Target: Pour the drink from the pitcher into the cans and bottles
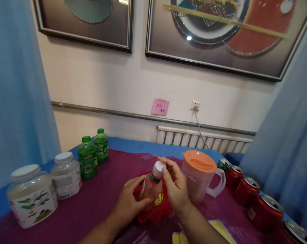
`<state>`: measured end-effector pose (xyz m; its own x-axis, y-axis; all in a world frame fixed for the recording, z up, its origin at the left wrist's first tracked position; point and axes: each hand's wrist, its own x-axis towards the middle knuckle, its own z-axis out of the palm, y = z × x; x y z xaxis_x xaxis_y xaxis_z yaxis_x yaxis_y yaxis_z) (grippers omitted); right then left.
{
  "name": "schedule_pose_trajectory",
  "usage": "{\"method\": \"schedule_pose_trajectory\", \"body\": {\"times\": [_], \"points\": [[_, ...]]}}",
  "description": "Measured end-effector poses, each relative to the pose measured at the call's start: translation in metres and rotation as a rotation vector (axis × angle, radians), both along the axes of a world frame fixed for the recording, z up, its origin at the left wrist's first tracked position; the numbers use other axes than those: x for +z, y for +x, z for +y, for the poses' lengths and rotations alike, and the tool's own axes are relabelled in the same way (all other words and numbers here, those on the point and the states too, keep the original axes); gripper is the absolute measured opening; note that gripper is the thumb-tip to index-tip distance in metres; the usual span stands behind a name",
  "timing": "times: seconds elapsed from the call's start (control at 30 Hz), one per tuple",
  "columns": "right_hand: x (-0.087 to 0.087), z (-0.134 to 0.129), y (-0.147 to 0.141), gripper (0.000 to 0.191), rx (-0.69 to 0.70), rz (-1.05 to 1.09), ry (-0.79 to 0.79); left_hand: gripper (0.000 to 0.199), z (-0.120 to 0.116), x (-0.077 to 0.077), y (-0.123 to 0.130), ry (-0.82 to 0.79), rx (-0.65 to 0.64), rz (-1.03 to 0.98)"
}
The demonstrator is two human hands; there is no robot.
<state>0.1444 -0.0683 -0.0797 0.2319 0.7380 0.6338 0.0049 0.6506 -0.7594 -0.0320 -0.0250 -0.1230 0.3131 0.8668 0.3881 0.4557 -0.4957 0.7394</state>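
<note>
A clear bottle (153,185) with a white cap (159,166) and a green neck band stands upright or slightly tilted in the middle. My left hand (133,200) is wrapped round its body. The fingers of my right hand (174,183) close on the cap, thumb in front. Under and behind the bottle lies a red scalloped piece (155,216) with a yellow emblem, partly covered by the bottle and hands. Just right of my right hand is a clear pitcher (196,184) with an orange lid (199,162).
At left stand two wide jars with white lids (33,203) (66,179) and two green bottles (87,161) (101,145). Several cans (247,191) line the right side. Yellow cloth (221,230) lies near my right forearm on the purple covering (92,206).
</note>
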Motion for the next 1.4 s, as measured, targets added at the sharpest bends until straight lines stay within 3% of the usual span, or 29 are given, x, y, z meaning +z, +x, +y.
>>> {"method": "schedule_pose_trajectory", "body": {"times": [0.07, 0.17, 0.27, 0.4, 0.53, 0.63, 0.7, 0.83, 1.03, 1.2, 1.4], "points": [[-0.001, 0.002, -0.002, 0.022, -0.068, 0.0, 0.004, 0.066, -0.002, 0.002, 0.001, -0.007, 0.002, -0.001], [-0.002, 0.002, -0.004, 0.034, -0.124, 0.017, -0.013, 0.068, -0.003, 0.004, 0.001, -0.016, 0.008, -0.01], [-0.002, -0.001, -0.003, 0.042, -0.043, 0.041, -0.009, 0.07, -0.001, 0.002, 0.0, -0.02, -0.005, -0.012], [-0.004, -0.002, -0.001, 0.037, 0.054, 0.012, 0.013, 0.07, 0.002, -0.004, -0.001, -0.02, -0.007, -0.004], [-0.007, 0.003, -0.004, 0.03, -0.065, -0.012, -0.021, 0.07, 0.005, -0.008, -0.001, 0.0, 0.017, -0.011], [-0.008, 0.004, -0.006, 0.046, -0.152, -0.003, -0.029, 0.072, 0.007, -0.01, -0.002, 0.026, 0.009, -0.025], [-0.007, 0.002, -0.006, 0.05, -0.113, 0.002, -0.01, 0.072, 0.008, -0.011, -0.002, 0.035, 0.005, -0.029], [-0.007, 0.001, -0.006, 0.041, 0.012, 0.004, 0.032, 0.07, 0.009, -0.013, -0.003, 0.025, 0.026, -0.024], [-0.006, 0.002, -0.009, 0.03, -0.1, 0.012, 0.005, 0.069, 0.011, -0.014, -0.004, 0.033, 0.006, -0.023], [-0.001, 0.0, -0.009, 0.043, -0.003, 0.066, 0.022, 0.071, 0.018, -0.02, -0.005, 0.032, 0.035, -0.043], [-0.002, 0.002, -0.007, 0.027, 0.001, 0.024, 0.051, 0.068, 0.017, -0.021, -0.006, 0.025, 0.052, -0.051]]}}
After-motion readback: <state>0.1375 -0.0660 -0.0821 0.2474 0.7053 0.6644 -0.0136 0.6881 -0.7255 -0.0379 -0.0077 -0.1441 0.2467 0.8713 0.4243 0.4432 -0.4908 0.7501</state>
